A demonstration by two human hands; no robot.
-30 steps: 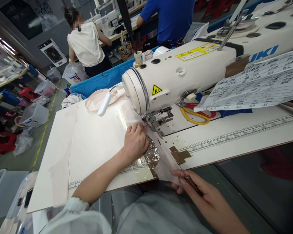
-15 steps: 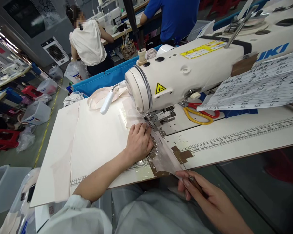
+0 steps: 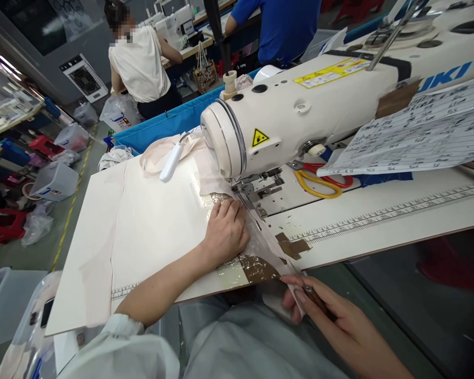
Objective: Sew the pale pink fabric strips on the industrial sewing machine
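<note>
A strip of pale pink sheer fabric (image 3: pixel 258 239) runs from under the sewing machine (image 3: pixel 276 126) toward the table's front edge. My left hand (image 3: pixel 227 229) presses on it just in front of the presser foot, fingers bent and close together. At the front edge, my right hand (image 3: pixel 319 297) is closed round an awl (image 3: pixel 318 301) with a wooden handle and a thin metal shaft. Its fingertips also pinch the fabric's near end. More pale fabric (image 3: pixel 211 173) lies left of the needle area. The needle tip is too small to make out.
Yellow-and-red-handled scissors (image 3: pixel 318 184) lie behind the foot, below a hanging written sheet (image 3: pixel 418 131). A white lamp (image 3: pixel 171 162) juts out left of the machine head. A ruler strip (image 3: pixel 379 216) lines the table. Two people sit beyond the blue cloth trough (image 3: pixel 161 129).
The fabric has shifted away toward the needle, baring more brown tape near the front edge. My left hand stays nearly in place; my right hand keeps the awl. The view has shifted slightly.
</note>
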